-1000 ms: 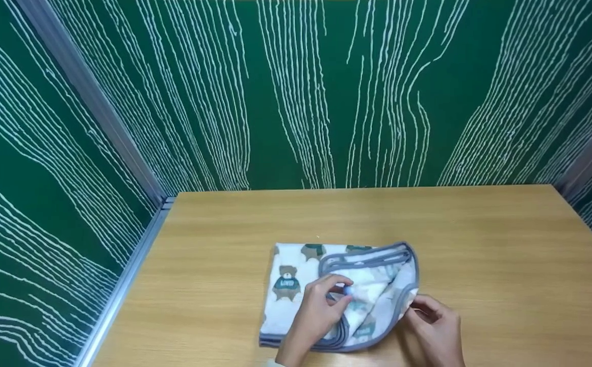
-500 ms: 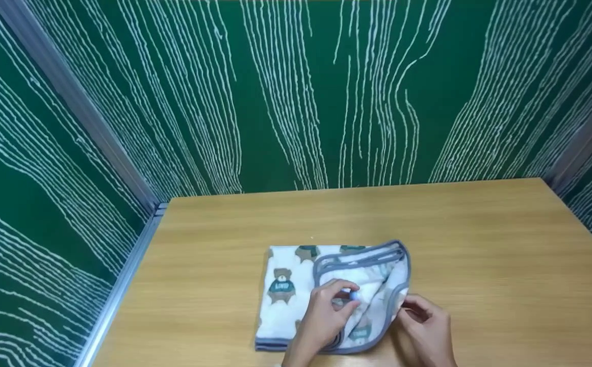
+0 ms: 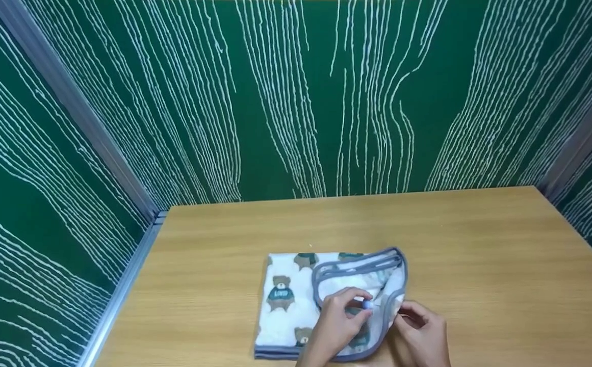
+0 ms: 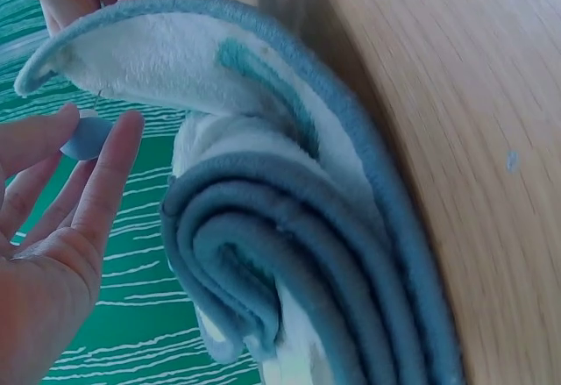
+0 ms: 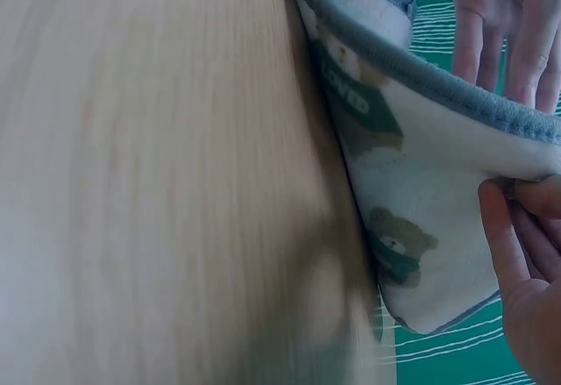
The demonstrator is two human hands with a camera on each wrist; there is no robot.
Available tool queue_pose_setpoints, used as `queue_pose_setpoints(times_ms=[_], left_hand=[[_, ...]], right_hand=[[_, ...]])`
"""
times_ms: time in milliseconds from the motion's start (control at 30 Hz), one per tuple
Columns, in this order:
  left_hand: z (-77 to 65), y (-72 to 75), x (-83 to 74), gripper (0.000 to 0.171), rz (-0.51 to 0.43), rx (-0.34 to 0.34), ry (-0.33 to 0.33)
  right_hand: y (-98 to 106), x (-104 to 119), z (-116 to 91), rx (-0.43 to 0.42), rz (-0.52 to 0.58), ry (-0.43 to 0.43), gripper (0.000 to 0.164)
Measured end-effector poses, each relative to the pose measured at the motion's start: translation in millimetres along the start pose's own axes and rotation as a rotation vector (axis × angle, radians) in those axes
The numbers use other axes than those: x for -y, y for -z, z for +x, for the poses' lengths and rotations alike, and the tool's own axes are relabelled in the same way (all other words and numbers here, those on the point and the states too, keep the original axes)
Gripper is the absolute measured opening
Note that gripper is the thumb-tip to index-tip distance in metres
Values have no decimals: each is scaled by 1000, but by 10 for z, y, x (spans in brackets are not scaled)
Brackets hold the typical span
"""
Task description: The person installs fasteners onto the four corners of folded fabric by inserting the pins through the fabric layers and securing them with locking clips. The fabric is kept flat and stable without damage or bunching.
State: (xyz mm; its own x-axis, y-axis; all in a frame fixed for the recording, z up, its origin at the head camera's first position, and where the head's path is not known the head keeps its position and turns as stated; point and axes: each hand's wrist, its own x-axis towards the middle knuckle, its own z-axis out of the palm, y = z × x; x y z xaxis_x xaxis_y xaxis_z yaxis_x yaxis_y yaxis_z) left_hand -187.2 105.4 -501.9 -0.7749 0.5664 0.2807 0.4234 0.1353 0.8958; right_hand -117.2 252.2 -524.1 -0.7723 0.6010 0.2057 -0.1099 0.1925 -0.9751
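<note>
A white blanket (image 3: 285, 323) with bear prints and grey-blue edging lies folded at the table's front, its right part turned up into a raised flap. My left hand (image 3: 339, 318) is above the flap and pinches a small blue-and-white object (image 4: 86, 138) between thumb and finger; its kind is unclear. At the right, my right hand (image 3: 423, 329) pinches the flap's outer face close to its edging, also seen in the right wrist view. Rolled layers of edging (image 4: 254, 218) show beside my left hand in the left wrist view. The flap hides part of my right fingertips.
The blanket lies on a wooden table (image 3: 214, 265). Green panels (image 3: 275, 127) with white wavy lines stand behind and at both sides, joined by grey metal posts (image 3: 86, 112). A small pale speck (image 4: 512, 160) is on the tabletop.
My left hand has moved right across the flap with the small blue object, closer to my right hand. My right hand keeps its hold on the flap. The head view has shifted slightly.
</note>
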Motion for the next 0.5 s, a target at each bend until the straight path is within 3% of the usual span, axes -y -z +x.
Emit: queue_pose_setpoints(times_ms=[333,500], left_hand=[[40,7,-13,19,1,1,8],[58,-1,-19,19,27,-28,-49]], right_hand=[[-12,119,36,28,3,-3,19],[-29,273,22,53,27,66,20]])
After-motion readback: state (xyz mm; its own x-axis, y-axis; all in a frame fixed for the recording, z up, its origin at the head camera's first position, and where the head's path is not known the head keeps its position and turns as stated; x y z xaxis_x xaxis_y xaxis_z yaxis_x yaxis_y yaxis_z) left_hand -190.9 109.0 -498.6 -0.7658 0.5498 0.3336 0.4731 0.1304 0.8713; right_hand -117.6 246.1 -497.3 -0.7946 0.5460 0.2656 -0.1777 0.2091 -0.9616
